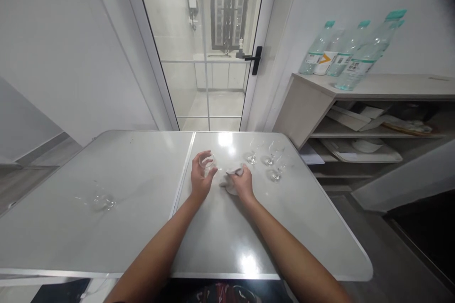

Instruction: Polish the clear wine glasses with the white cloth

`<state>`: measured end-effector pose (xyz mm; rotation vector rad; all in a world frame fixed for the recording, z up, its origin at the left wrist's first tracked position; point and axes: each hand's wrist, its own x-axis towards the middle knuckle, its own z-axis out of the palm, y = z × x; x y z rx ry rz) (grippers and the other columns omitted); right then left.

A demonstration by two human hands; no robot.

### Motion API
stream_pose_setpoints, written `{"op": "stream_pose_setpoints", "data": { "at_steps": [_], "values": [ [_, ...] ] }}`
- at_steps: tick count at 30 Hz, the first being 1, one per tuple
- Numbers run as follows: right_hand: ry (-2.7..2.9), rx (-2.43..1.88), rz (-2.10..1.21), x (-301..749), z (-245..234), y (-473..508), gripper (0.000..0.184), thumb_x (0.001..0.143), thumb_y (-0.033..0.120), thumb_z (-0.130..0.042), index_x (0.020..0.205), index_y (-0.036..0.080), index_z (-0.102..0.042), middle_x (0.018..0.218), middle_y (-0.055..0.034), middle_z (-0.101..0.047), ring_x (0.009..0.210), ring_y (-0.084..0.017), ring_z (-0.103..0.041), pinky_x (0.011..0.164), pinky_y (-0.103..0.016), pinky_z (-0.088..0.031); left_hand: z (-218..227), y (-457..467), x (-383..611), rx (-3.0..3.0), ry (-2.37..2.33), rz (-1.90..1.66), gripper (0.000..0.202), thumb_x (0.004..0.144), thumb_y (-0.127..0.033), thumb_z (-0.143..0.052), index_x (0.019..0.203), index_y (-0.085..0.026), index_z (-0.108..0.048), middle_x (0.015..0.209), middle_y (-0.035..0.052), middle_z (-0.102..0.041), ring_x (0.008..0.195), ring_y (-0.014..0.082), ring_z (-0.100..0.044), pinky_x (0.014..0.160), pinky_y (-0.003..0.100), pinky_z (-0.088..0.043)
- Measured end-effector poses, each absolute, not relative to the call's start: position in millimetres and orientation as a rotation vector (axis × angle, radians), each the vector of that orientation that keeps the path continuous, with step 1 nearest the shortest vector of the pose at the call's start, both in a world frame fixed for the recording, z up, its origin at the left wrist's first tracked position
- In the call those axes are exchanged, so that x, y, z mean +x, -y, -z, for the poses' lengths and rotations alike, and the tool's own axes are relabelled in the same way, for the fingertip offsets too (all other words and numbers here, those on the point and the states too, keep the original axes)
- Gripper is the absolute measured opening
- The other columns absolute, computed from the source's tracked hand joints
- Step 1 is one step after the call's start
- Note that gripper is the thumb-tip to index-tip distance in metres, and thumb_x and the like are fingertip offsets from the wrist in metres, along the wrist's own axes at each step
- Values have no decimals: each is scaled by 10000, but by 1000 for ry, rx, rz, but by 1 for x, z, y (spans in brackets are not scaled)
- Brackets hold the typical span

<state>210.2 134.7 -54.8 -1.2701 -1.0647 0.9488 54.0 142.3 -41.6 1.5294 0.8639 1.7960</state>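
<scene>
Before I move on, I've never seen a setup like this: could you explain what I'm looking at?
There's no machine, just a person's two bare hands. The only picture comes from a camera worn on their head, looking forward and down. The left hand curls around a clear glass; the right hand holds a pale cloth. On the table, three more glasses stand together to the right. Something transparent sits on the left side; its exact shape is hard to make out.

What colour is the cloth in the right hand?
Light grey; the cloth shows best in the head view.
</scene>
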Motion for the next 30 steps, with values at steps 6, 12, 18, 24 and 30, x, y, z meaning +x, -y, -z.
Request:
{"op": "stream_pose_setpoints", "data": {
  "at_steps": [6, 12, 18, 24, 30],
  "values": [
    [2136, -1585, -470, 197, 23, -105, 348, 791, 203, -578, 1132, 240, -640, 1111, -64, -601, 782, -181, -638, 710, -289, -463, 41, -147, 48, 1485, -1063, -1795, 547, 828, -375, -798, 1321, -277, -582, 1338, 116, -553, 1168, 268, -638, 909, 406, -583],
    [2500, -1782, -398, 179, 21, -88, 644, 817, 209, -615, 1440, 295, -473, 1499, -155, -448, 807, -206, -717, 703, -307, -489, 46, -147, 53, 1521, -1051, -1609, 565, 763, -365, -845, 1285, -285, -643, 1247, 86, -533, 1115, 261, -670, 863, 407, -624],
    [2565, -1780, -399, 184, 20, -89, 527, 846, 131, -557, 1370, 185, -554, 1362, -185, -601, 868, -252, -738, 733, -331, -531, 52, -146, 59, 1566, -914, -1453, 596, 764, -363, -844, 1311, -300, -617, 1286, 92, -518, 1168, 280, -653, 920, 440, -609],
    [2454, -2059, -349, 191, 20, -86, 585, 864, 134, -546, 1443, 57, -504, 1472, -322, -503, 967, -298, -751, 814, -362, -562, 59, -150, 59, 1664, -901, -1413, 780, 780, -470, -820, 1446, -295, -455, 1473, 147, -427, 1339, 320, -536, 1067, 486, -501],
    [2227, -2480, -514, 221, 17, -97, 808, 816, 159, -630, 1522, -105, -340, 1497, -440, -380, 1398, -422, -500, 949, -423, -539, 57, -148, 57, 1663, -1012, -1362, 355, 991, -498, -535, 1242, -253, -588, 1387, 127, -477, 1153, 233, -611, 947, 397, -536]
  ]
}}
